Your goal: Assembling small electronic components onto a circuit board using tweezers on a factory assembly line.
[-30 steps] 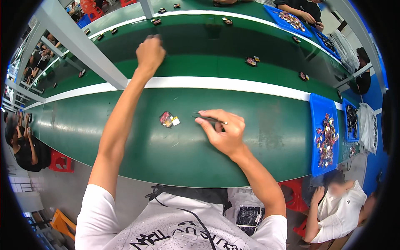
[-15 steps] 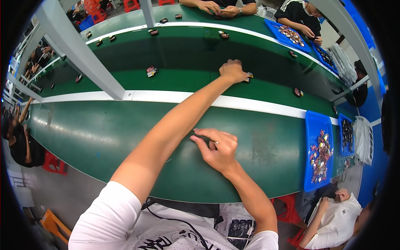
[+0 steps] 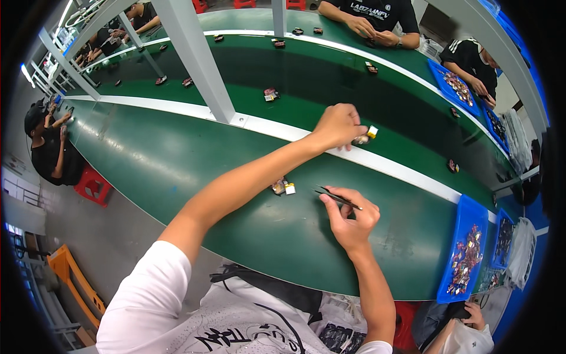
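**Two hands working over the green belt**

The left hand (image 3: 337,125) is closing its fingers on a small yellow-and-white part (image 3: 365,135) at the white stripe (image 3: 177,109). The right hand (image 3: 349,217) is pinching dark tweezers (image 3: 336,197), lying long and thin, tips pointing left toward a small part (image 3: 283,187) on the green belt (image 3: 177,165).

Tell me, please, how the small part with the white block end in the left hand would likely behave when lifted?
Probably very light: the left hand lifts the small part with the white block end with fingertips alone. Its boxy end suggests it would rest flat, not roll. Being so small, it could slip from a loose pinch.
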`<state>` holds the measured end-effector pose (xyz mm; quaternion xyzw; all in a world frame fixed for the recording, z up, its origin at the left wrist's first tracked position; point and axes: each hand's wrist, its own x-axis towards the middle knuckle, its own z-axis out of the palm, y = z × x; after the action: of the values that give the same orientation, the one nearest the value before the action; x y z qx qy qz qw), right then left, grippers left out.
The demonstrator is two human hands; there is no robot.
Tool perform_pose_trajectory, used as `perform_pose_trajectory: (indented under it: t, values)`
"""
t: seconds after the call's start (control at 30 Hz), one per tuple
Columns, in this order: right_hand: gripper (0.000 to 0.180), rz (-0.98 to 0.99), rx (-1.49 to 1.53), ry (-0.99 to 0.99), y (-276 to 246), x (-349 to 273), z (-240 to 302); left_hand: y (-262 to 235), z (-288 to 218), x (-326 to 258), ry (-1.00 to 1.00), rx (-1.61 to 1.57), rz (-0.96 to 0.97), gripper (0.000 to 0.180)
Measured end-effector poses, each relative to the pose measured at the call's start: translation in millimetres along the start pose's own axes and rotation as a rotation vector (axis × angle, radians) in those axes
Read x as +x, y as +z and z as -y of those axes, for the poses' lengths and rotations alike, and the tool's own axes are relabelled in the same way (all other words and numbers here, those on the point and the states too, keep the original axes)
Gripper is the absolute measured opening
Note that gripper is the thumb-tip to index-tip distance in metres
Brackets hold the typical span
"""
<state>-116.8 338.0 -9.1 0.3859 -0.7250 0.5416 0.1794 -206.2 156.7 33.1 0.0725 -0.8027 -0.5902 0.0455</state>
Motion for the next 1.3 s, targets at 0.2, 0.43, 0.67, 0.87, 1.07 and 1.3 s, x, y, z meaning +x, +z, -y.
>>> perform_pose_trajectory:
  t: [0.2,0.43,0.67,0.87,1.07,1.3]
  values:
    - [0.015,0.036,0.318,0.358,0.2,-0.9,10.6,-45.0,3.7,-117.4,-0.162,-0.115,-0.025,0.024]
    - [0.015,0.022,0.544,0.568,-4.7,2.7,11.0,-34.6,30.9,-149.0,-0.136,-0.250,-0.012,0.026]
    - [0.016,0.009,0.393,0.461,-1.3,2.5,9.9,-33.0,34.3,-157.1,-0.103,-0.244,-0.019,0.025]
    - [0.016,0.033,0.353,0.469,1.6,0.6,8.2,-33.4,30.8,-160.5,-0.054,-0.213,-0.057,0.024]
    - [0.016,0.040,0.328,0.497,1.8,1.0,10.5,-31.0,30.8,-159.5,-0.049,-0.230,-0.069,0.022]
    - [0.016,0.049,0.504,0.722,-2.9,7.5,13.3,-27.3,31.2,-161.0,-0.032,-0.240,-0.068,0.023]
